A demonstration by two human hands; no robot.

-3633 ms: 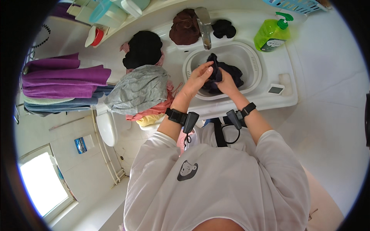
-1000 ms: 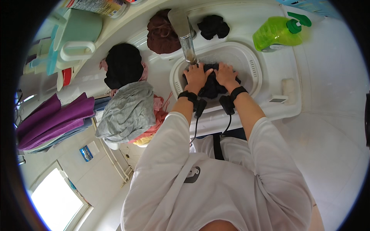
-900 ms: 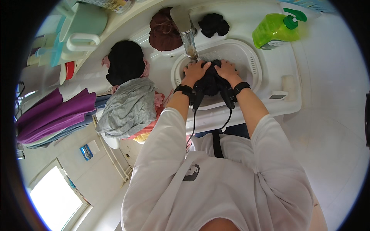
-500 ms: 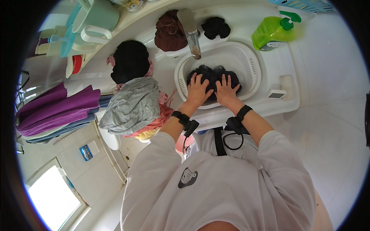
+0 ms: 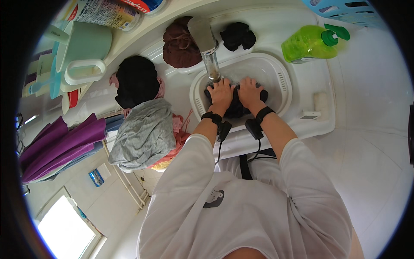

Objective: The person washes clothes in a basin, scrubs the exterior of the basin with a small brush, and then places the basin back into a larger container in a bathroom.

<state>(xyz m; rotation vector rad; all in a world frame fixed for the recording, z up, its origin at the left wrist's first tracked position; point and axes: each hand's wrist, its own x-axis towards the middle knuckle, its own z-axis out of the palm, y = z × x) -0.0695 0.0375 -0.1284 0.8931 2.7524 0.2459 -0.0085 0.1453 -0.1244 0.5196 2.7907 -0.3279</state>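
Note:
Dark wet cloth [image 5: 235, 107] lies bunched in a white plastic basin [image 5: 285, 88] with slotted ends, set in the washbasin. My left hand [image 5: 221, 94] rests on the cloth's left part, under the faucet spout, fingers stretched forward. Beside it, my right hand [image 5: 250, 92] presses on the right part, its fingers extended over the cloth. Both palms face down, and the cloth beneath them is hidden. Some water shows around the cloth. A black strap with a small box is on each wrist.
The metal faucet [image 5: 202, 36] stands behind the basin, between brown cloth [image 5: 181, 42] and small black cloth [image 5: 238, 36]. A green pump bottle [image 5: 308, 43] is at the right. Leftward lie black cloth [image 5: 137, 82] and a grey garment [image 5: 144, 134]. A shelf holds a pale green cup [image 5: 88, 43].
Both hands have shifted forward over the dark cloth, their fingers less spread than before. The left hand is now beneath the spout. The view has moved a little.

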